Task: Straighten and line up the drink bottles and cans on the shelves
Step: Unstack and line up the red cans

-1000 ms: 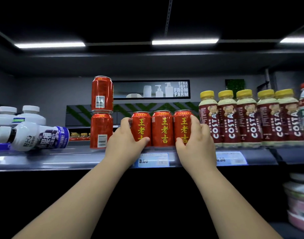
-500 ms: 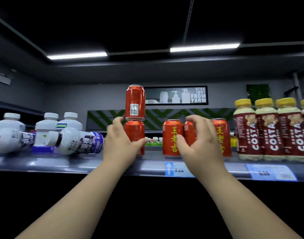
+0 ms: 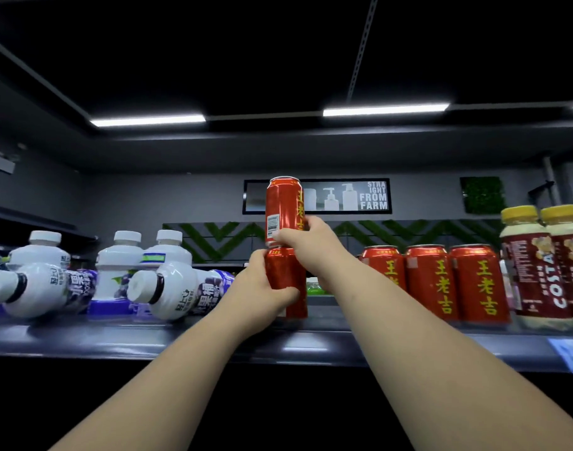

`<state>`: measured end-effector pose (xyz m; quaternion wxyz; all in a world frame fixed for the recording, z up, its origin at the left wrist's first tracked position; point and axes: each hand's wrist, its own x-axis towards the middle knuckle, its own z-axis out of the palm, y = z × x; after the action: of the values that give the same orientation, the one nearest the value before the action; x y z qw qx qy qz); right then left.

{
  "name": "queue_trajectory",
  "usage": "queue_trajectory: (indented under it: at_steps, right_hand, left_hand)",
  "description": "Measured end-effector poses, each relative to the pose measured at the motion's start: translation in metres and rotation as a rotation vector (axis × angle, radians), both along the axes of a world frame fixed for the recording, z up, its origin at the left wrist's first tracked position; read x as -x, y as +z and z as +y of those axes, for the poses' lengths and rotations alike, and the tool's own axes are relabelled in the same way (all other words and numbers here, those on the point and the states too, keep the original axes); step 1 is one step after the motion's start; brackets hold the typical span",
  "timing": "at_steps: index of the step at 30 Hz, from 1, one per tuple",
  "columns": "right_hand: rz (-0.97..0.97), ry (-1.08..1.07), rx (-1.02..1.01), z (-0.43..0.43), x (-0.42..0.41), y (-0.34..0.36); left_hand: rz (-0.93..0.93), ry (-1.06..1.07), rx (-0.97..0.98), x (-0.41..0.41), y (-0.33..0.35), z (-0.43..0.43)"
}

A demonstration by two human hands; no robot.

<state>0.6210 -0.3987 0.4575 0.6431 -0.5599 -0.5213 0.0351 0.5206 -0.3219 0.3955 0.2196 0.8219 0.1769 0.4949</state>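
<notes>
Two red cans are stacked at the middle of the shelf (image 3: 83, 340). My right hand (image 3: 306, 242) grips the top can (image 3: 283, 206) near its base. My left hand (image 3: 262, 291) grips the bottom can (image 3: 286, 281), which stands on the shelf. To the right, three red cans (image 3: 431, 281) stand side by side with their labels forward. Right of them stand yellow-capped Costa bottles (image 3: 532, 271). At the left, white bottles (image 3: 129, 265) stand upright, and two more white bottles (image 3: 177, 291) lie on their sides in front of them.
A price tag (image 3: 571, 353) hangs on the shelf's front edge at the right. Behind the shelf are a grey wall, a framed sign (image 3: 343, 196) and a green zigzag panel. The space below the shelf is dark.
My hands left the row of three cans and moved left to the stacked pair. The right hand now grips the top can, the left the bottom one. The view shifted left.
</notes>
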Motion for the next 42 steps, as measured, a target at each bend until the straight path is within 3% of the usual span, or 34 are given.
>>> queue_trajectory:
  at_steps: [3,8,13,18,22,30,37,42]
  right_hand:
    - [-0.013,-0.120,-0.117,0.011,0.004,-0.005]
    - [-0.041,-0.300,-0.202,-0.003,0.002,-0.015]
    - [-0.117,-0.439,-0.123,-0.032,0.003,-0.042]
    - [-0.350,-0.635,0.064,-0.045,0.007,-0.067]
    - [-0.422,-0.736,0.130,-0.043,0.004,-0.080]
    - [-0.516,-0.798,0.182,-0.039,0.005,-0.089]
    - [-0.509,-0.689,0.043,-0.058,-0.003,-0.096]
    - [-0.745,-0.950,-0.229,-0.083,-0.035,-0.106]
  left_hand:
    - [0.026,0.056,-0.068,0.002,-0.004,0.006]
    - [0.009,0.071,0.015,0.011,-0.003,0.014]
    - [0.056,0.179,-0.009,0.011,0.000,0.010]
    - [-0.025,0.129,0.013,0.015,-0.006,0.010]
    - [-0.043,0.081,0.003,0.018,-0.011,0.009]
    - [0.016,0.131,-0.138,0.015,-0.014,0.007]
    - [0.041,0.171,-0.145,0.012,-0.014,0.002]
    - [0.058,0.133,-0.095,0.008,-0.008,-0.001]
